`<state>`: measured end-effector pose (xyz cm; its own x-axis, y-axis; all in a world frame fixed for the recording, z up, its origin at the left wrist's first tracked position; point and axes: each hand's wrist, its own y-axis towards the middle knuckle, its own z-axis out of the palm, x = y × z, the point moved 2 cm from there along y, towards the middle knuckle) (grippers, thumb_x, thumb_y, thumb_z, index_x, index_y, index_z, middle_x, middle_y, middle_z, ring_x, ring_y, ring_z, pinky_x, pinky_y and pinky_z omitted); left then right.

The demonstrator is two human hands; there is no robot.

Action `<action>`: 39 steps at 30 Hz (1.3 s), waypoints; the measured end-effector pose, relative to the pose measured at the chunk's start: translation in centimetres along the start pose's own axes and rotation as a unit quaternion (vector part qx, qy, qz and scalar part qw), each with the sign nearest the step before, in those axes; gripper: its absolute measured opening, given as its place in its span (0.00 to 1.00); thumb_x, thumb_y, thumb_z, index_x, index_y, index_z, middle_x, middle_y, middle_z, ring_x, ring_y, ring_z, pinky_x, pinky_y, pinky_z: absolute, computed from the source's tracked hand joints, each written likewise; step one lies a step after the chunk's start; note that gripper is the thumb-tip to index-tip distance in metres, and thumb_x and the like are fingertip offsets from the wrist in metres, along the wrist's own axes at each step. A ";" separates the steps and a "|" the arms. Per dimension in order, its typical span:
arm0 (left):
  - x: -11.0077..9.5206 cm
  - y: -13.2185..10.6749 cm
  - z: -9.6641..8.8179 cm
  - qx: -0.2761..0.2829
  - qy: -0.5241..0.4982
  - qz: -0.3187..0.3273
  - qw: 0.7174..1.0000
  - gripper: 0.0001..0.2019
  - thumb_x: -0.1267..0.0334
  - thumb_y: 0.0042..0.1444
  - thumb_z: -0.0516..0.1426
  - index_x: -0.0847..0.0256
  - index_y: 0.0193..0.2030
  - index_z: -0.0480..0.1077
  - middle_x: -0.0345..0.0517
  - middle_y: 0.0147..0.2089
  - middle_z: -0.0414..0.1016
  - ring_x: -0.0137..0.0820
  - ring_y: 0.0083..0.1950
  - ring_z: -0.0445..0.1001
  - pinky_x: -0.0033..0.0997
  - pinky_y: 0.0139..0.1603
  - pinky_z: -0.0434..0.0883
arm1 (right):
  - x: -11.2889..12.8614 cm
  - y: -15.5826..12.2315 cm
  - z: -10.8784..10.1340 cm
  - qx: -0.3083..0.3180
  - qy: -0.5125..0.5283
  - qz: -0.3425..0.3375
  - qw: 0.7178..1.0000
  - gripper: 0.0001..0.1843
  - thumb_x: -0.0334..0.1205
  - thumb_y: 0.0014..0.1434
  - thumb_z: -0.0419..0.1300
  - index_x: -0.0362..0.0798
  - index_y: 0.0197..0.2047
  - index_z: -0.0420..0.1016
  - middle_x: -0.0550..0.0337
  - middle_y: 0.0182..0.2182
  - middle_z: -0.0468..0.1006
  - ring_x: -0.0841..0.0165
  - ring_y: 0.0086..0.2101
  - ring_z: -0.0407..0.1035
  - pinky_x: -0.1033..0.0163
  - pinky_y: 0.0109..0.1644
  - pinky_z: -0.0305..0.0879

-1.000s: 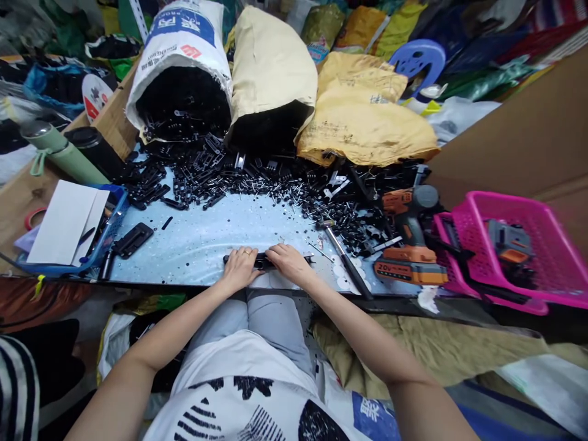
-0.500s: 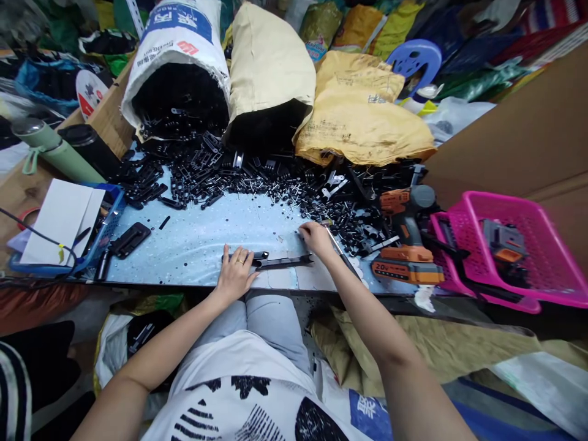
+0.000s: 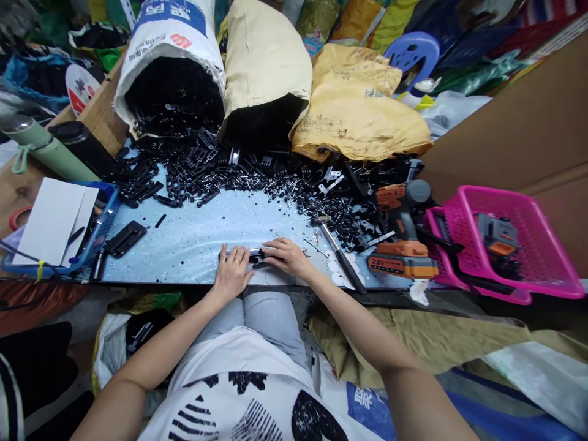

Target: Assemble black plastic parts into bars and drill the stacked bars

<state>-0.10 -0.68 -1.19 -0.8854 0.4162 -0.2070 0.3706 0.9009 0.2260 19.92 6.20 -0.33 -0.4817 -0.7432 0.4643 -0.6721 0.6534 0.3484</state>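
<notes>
Black, slender, bar-shaped part [image 3: 255, 252] lies near the front edge of the speckled light-blue counter [image 3: 193, 236]. Left hand [image 3: 232, 271], fingers lightly spread, and right hand [image 3: 287, 255], fingers bunched, rest on it — whether either pinches cannot be told. Advisable: left steadies, right aligns gently.

Person wears a white top [image 3: 279, 395], fabric creased toward the far hem. Black graphic print on the front: jagged patch [image 3: 248, 380] at the far edge, curved stripes [image 3: 192, 424] on the left, fine diagonal hatching [image 3: 256, 421] in the middle, big solid rounded shape [image 3: 316, 415] on the right. Trousers [image 3: 272, 315] pale grey-blue, plain. Forearms bare. Left hand [image 3: 231, 271] bare except a thin gold-coloured ring [image 3: 238, 261] on one finger; right hand [image 3: 287, 256] bare.
</notes>
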 end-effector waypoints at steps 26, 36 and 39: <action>-1.4 -0.3 0.0 0.041 0.014 0.006 0.999 0.26 0.58 0.61 0.47 0.69 0.64 0.55 0.61 0.66 0.54 0.45 0.68 0.50 0.61 0.66 0.35 | 10.2 -4.3 -7.1 0.010 -0.121 0.365 0.923 0.21 0.52 0.66 0.35 0.52 0.33 0.61 0.60 0.19 0.68 0.65 0.19 0.62 0.64 0.25 0.50; -0.7 0.8 -0.7 0.034 0.008 0.026 0.999 0.20 0.61 0.63 0.45 0.67 0.59 0.61 0.59 0.60 0.64 0.43 0.62 0.61 0.60 0.65 0.38 | 3.9 -6.0 -7.2 0.107 -0.181 0.435 0.876 0.22 0.52 0.66 0.39 0.49 0.36 0.68 0.56 0.22 0.72 0.63 0.23 0.65 0.63 0.27 0.52; 0.3 1.9 -1.1 0.038 0.007 0.018 0.999 0.17 0.66 0.63 0.45 0.66 0.55 0.65 0.56 0.52 0.71 0.39 0.55 0.67 0.55 0.65 0.47 | 1.5 -5.7 -8.6 0.057 -0.287 0.422 0.858 0.21 0.50 0.65 0.44 0.44 0.42 0.70 0.46 0.32 0.74 0.58 0.32 0.69 0.60 0.32 0.57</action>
<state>0.02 0.96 0.25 -0.8749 0.4473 -0.1857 0.4222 0.8923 0.1600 27.85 2.64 5.42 -0.9996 0.0173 0.0237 0.0170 0.9998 -0.0120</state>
